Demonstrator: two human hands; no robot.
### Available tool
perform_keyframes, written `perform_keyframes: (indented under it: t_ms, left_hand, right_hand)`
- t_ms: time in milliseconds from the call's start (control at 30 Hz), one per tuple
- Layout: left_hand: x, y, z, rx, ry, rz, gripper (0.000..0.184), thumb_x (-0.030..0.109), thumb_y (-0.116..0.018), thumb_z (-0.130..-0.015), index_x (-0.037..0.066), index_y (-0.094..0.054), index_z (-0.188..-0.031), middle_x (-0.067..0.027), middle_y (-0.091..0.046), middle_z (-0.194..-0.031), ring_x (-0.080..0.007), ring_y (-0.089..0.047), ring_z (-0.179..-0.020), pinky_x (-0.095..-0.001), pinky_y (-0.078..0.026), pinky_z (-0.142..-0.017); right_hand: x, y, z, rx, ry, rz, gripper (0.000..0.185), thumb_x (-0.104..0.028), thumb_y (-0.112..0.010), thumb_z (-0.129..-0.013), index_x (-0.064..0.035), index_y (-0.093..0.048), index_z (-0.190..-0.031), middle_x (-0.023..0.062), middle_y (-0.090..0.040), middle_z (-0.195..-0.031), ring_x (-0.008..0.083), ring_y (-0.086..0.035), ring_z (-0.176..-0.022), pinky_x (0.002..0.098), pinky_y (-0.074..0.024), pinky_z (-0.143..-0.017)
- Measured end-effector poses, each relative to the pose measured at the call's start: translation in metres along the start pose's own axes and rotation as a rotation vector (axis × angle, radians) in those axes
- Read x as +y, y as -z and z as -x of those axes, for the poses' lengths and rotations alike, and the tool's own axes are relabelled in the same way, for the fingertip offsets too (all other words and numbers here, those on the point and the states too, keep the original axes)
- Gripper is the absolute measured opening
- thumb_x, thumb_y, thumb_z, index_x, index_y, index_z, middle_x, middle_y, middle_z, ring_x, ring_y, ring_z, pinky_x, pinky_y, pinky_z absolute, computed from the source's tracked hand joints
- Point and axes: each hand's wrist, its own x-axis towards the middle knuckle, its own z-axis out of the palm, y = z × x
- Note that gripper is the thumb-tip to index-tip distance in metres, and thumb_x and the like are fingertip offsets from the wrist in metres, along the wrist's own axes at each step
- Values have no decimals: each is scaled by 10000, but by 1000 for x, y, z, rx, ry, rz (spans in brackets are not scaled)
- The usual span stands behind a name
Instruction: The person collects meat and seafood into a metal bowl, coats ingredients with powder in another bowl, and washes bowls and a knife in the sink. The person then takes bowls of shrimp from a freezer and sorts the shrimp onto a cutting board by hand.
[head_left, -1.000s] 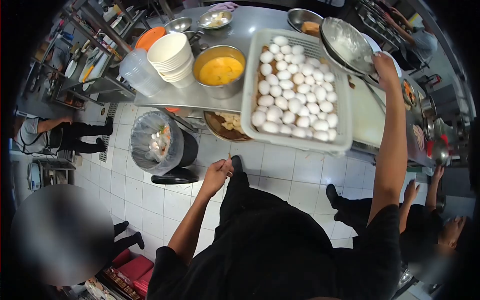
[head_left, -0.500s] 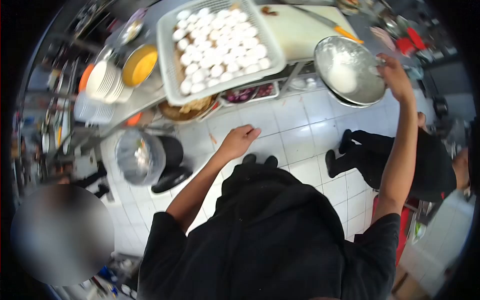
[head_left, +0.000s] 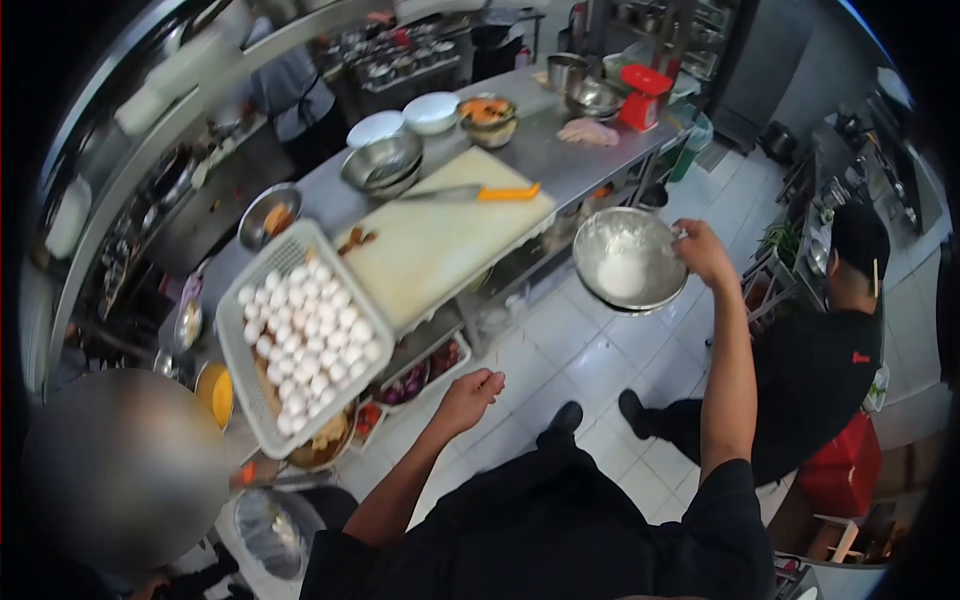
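My right hand point(head_left: 706, 252) grips the rim of a metal bowl point(head_left: 630, 258), which holds white powder or paste at its bottom. A second bowl's edge shows just beneath it. Both hang over the tiled floor, right of the counter. My left hand point(head_left: 468, 402) is held low before my body, fingers curled together, and nothing shows in them. Left of it, a pale plastic crate point(head_left: 235, 345) full of white eggs point(head_left: 310, 330) sits on the counter. A knife with an orange handle point(head_left: 508, 192) lies on the cutting board point(head_left: 430, 235).
Stacked metal bowls point(head_left: 383, 162), white bowls point(head_left: 432, 113) and a red scale point(head_left: 643, 97) stand on the steel counter point(head_left: 330, 200). A person in black point(head_left: 815, 350) is close on my right. A lined bin point(head_left: 268, 535) stands at lower left.
The view has turned right along the counter. My right hand has carried the bowls from beside the egg crate out over the floor. My left hand stays low in front of me.
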Motion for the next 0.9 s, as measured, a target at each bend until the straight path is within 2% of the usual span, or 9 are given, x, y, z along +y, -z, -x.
perform_keyframes:
  t_ms: [67,133,200,267,433,667,700,800,900]
  left_hand:
    - [23,-20,-35,-24,-23,-6,397,357,-484,-911,-17,-589,-832,-80,-627,-774,-155,-585,-692,-292,-462,-647]
    - [45,-38,-68,-85,1,-10,355,314,-445,-936,-4,-594,-886,-62,-618,-813,-136,-583,-731,-276,-462,-676]
    - [66,-54,-102,-132,-25,-13,360,315,-436,-945,-3,-596,-889,-65,-624,-826,-131,-583,-739,-266,-459,-673]
    - [84,-66,-132,-77,2,33,350,310,-437,-951,4,-596,-894,-59,-627,-833,-122,-578,-739,-257,-456,-671]
    - [131,-85,-199,-78,-26,98,320,279,-461,-940,-8,-599,-911,-64,-633,-842,-124,-592,-744,-258,-460,-677]
    - [197,-113,-329,-129,12,188,292,259,-464,-944,0,-598,-923,-60,-632,-866,-121,-594,-769,-252,-456,-717]
    - [212,-117,-350,-141,-37,185,310,279,-448,-951,6,-595,-935,-67,-636,-876,-130,-598,-780,-257,-459,-725]
    - [250,-124,-415,-184,-104,198,349,314,-420,-962,8,-589,-950,-83,-641,-902,-143,-602,-792,-267,-464,-733]
    - [303,-145,-487,-284,-139,257,410,330,-362,-976,-3,-597,-932,-77,-635,-886,-139,-594,-800,-272,-455,-753]
  right_hand:
    - [34,17,-24,4,2,1,316,-65,-542,-680,11,-603,-981,49,-575,-658,172,-550,-593,300,-451,-555]
    - [71,34,-52,142,4,93,342,-67,-536,-671,38,-608,-988,145,-630,-743,261,-610,-746,336,-478,-706]
    - [85,56,-74,108,52,139,356,-72,-529,-657,52,-614,-979,235,-636,-858,331,-617,-871,362,-470,-797]
    - [98,74,-97,138,58,197,365,-84,-528,-642,51,-621,-968,270,-622,-912,356,-615,-892,378,-473,-801]
    - [136,114,-161,179,-43,226,377,-106,-536,-642,4,-641,-988,269,-620,-930,380,-608,-912,393,-475,-821]
    - [192,177,-259,212,-168,216,360,-136,-542,-647,-5,-651,-963,249,-629,-919,377,-611,-893,397,-481,-805]
    - [206,185,-272,216,-184,219,360,-136,-542,-647,-5,-651,-963,249,-629,-919,377,-611,-893,397,-481,-805]
    - [245,224,-302,284,-253,319,372,-148,-549,-651,5,-642,-978,246,-622,-944,378,-599,-920,389,-473,-826]
    - [287,262,-304,453,-345,332,374,-138,-548,-649,34,-633,-970,256,-614,-952,380,-589,-945,379,-460,-851]
